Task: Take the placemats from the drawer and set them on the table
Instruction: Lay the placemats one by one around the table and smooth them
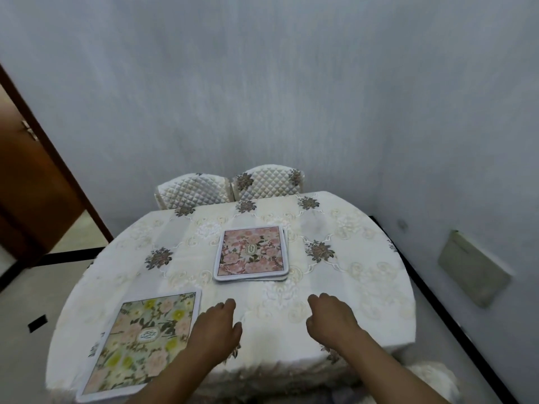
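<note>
A small stack of placemats [251,253], pink floral on top with a white border, lies near the middle of the table [364,258]. One placemat [143,342] with yellow and pink flowers lies flat alone at the table's front left. My left hand [217,326] hovers just right of that single mat, fingers loosely curled and holding nothing. My right hand [332,314] hangs over the table's front, below and right of the stack, fingers curled down, nothing in it.
The table wears a cream embroidered cloth. Two quilted chairs [230,186] stand at its far side against the white wall. A brown wooden door [32,182] is at the left. A wall panel [474,268] sits low on the right.
</note>
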A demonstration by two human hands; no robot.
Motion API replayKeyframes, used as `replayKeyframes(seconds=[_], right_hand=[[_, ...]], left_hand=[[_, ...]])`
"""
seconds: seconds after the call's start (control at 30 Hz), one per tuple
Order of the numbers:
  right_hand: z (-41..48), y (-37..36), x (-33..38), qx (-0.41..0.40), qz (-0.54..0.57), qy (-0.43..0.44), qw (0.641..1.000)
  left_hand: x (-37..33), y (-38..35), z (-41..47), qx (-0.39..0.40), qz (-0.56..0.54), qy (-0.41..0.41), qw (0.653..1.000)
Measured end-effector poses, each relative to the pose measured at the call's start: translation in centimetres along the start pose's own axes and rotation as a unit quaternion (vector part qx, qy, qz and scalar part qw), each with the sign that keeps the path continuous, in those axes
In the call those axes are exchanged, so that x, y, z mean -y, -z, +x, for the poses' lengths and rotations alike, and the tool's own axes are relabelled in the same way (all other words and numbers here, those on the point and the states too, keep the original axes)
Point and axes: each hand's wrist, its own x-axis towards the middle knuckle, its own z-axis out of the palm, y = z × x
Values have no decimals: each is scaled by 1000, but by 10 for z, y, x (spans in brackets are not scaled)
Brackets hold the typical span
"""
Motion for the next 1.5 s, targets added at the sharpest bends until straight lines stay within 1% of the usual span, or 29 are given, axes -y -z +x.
replayKeyframes(seconds=[0.27, 0.47, 0.6, 0.73, 0.9, 1.03, 1.2, 1.33, 1.4, 1.5], right_hand=[[40, 3, -19, 15, -38, 0, 999], [112, -10, -17, 18, -49, 5, 999], [155, -25, -18, 25, -61, 7, 998], [195, -48, -23, 51, -71, 9, 996], [246, -77, -32, 76, -68, 9, 995], [295, -96, -39, 74, -64, 5, 995], [334, -123, -45, 65, -20, -15, 998], [356, -141, -51, 54, 43, -64, 996], [368, -147, -52, 65, 99, -100, 988], [383, -153, -51, 73, 208, -169, 961]], left_hand=[[8, -9, 42, 16, 43, 1, 999], [42, -26, 101, 14, 73, 7, 997], [64, -41, 141, 12, 82, -6, 997], [88, -68, 182, 43, 79, -8, 996], [112, -102, 223, 86, 97, 15, 991], [127, -126, 254, 76, 98, 61, 990], [142, -160, 282, 83, 78, 126, 986], [146, -181, 301, 69, 52, 167, 982], [146, -186, 308, 59, 41, 194, 978], [146, -191, 318, 25, -18, 265, 964]])
